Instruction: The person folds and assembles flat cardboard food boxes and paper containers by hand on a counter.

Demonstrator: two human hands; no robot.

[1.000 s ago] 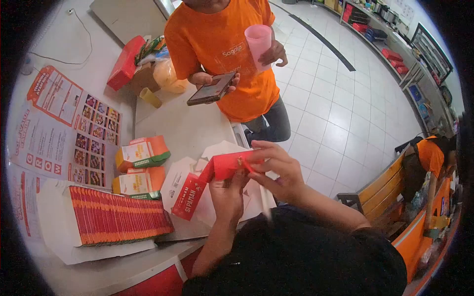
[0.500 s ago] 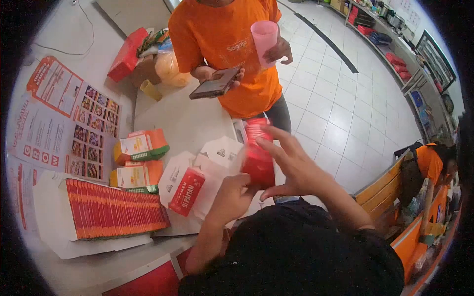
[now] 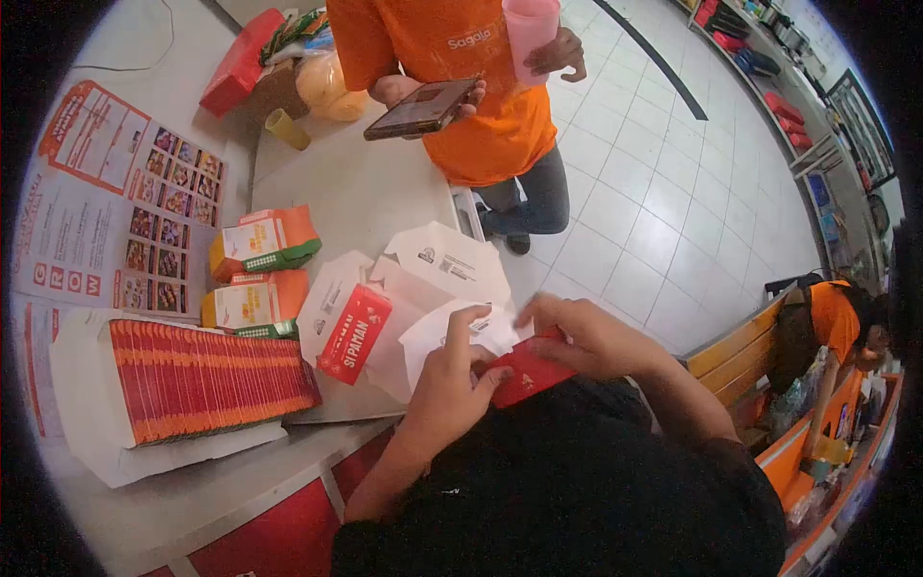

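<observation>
Close to my body, I hold a red cardboard food box [image 3: 532, 373] in both hands. My left hand [image 3: 450, 387] grips its left end, with the thumb on the red panel and the index finger raised. My right hand [image 3: 601, 338] is closed on its right end, fingers curled over the edge. Just beyond my left hand, open white-lined cartons [image 3: 442, 258] lie on the table. One has a red panel [image 3: 354, 334] printed "SI PAMAN". Parts of the held box are hidden behind my fingers.
A long row of folded red-orange cartons [image 3: 212, 380] lies at left, near small orange-and-green boxes [image 3: 260, 300]. Printed sheets [image 3: 115, 212] lie behind. A person in an orange shirt [image 3: 447, 58] stands opposite, holding a phone [image 3: 423, 108] and a pink cup [image 3: 532, 37]. Another person bends at right.
My right hand has gone from spread fingers to gripping the box's right end. The red box has come lower and nearer my body. The view has shifted slightly.
</observation>
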